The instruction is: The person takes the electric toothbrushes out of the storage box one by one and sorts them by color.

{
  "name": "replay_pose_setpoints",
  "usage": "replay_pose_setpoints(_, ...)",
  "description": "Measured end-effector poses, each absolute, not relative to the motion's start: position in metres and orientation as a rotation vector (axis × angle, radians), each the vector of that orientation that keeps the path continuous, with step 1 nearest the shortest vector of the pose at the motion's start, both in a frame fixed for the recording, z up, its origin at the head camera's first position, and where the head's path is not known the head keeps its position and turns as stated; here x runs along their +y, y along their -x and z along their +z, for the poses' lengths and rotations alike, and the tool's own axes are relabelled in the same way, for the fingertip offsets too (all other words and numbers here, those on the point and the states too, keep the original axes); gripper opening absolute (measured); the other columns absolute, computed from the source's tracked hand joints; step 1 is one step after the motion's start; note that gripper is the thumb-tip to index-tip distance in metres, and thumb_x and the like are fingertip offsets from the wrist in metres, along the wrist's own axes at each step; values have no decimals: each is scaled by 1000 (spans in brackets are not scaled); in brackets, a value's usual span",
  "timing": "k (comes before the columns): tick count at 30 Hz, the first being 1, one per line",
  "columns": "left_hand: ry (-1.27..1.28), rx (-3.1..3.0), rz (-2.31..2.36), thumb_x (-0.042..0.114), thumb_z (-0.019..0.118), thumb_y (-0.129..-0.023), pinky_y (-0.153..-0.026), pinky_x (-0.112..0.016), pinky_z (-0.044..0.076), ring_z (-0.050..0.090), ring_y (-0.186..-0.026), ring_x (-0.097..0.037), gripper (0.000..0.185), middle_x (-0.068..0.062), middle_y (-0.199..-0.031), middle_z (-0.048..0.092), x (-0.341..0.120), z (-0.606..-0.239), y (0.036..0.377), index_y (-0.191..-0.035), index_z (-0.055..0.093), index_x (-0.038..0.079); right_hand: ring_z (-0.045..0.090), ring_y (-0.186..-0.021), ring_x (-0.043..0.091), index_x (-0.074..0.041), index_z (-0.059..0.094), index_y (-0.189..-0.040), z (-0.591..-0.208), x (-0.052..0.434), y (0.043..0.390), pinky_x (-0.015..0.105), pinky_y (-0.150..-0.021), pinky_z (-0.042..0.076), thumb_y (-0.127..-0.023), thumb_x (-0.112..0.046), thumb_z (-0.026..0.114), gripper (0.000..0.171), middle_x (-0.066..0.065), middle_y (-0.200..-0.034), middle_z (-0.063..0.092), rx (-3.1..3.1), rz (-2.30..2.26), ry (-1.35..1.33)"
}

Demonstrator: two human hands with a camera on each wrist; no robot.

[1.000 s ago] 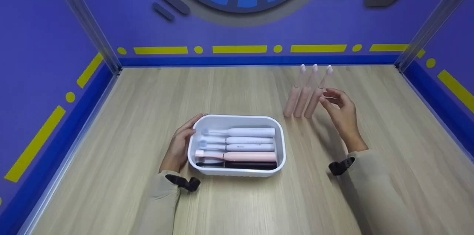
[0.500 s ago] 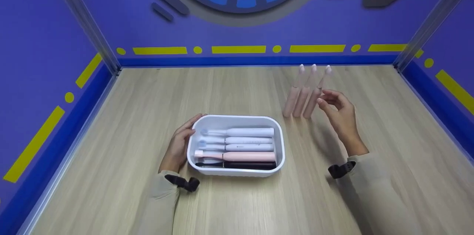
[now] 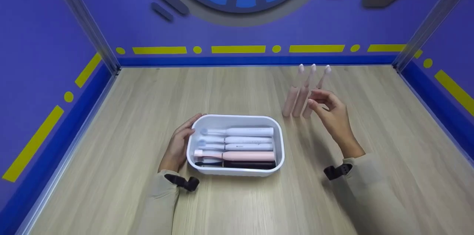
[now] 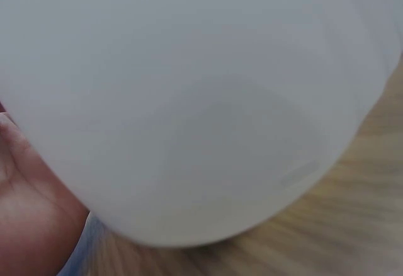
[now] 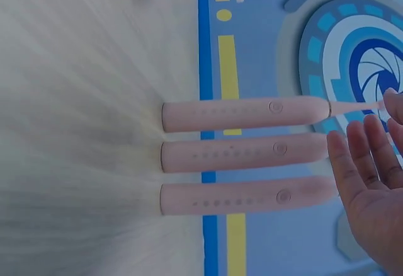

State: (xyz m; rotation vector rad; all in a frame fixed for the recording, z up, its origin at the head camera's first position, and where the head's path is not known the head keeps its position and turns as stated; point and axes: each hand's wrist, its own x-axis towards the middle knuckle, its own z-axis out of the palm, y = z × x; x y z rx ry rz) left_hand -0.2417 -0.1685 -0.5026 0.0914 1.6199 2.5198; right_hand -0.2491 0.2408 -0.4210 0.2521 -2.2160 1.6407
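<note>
A white plastic box (image 3: 237,172) holds several electric toothbrushes, white ones, a pink one (image 3: 249,156) and a black one (image 3: 249,165) at the front. My left hand (image 3: 177,146) grips its left end, thumb at the rim, other fingers round the back corner; in the left wrist view the palm (image 4: 34,213) lies beside the box wall. Three pink electric toothbrushes (image 5: 242,113) stand upright in a row right of the box. My right hand (image 3: 333,116) is in front of the rightmost one, fingertips close to the middle toothbrush (image 3: 301,101), fingers loosely bent and holding nothing.
Under everything lies a wood-grain table (image 3: 237,205). A blue-purple panel (image 3: 237,35) with yellow markings rises behind it, with side panels left and right. Black wrist cameras (image 3: 337,171) sit on both sleeves.
My right hand has moved left, from beside the rightmost standing toothbrush to in front of it. My left hand and the box stay as they were.
</note>
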Motion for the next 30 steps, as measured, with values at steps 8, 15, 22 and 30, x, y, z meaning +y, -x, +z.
replay_pose_setpoints(8, -120, 1596, 2523, -6, 27, -90, -120, -36, 17, 23, -146, -22, 56, -17, -156, 29, -168, -501, 241, -146, 30, -8, 62, -94, 6, 2, 63, -116, -415, 228, 242, 15, -77, 53, -87, -7, 68, 32, 4, -106, 66, -2262, 1691, -366)
replay_pose_setpoints(15, -117, 1594, 2530, -6, 27, -90, -120, -34, 18, 26, -145, -20, 56, -18, -154, 31, -168, -502, 242, -146, 31, -8, 62, -95, 5, 1, 64, -116, -410, 215, 239, 15, -81, 52, -86, -10, 69, 32, 13, -107, 66, -2363, 1672, -467)
replay_pose_setpoints(22, -127, 1588, 2536, -6, 27, -89, -120, -35, 17, 25, -145, -21, 57, -18, -155, 30, -169, -502, 241, -146, 30, -9, 63, -95, 6, 1, 63, -117, -405, 203, 239, 15, -80, 53, -87, -12, 69, 33, 14, -108, 67, -2502, 1597, -617)
replay_pose_setpoints(30, -134, 1576, 2528, -5, 27, -89, -119, -33, 21, 29, -142, -18, 57, -18, -155, 30, -169, -503, 242, -146, 30, -8, 65, -93, 8, 2, 65, -116, -402, 190, 243, 19, -80, 54, -88, -12, 68, 31, 15, -106, 69, -2572, 1611, -735)
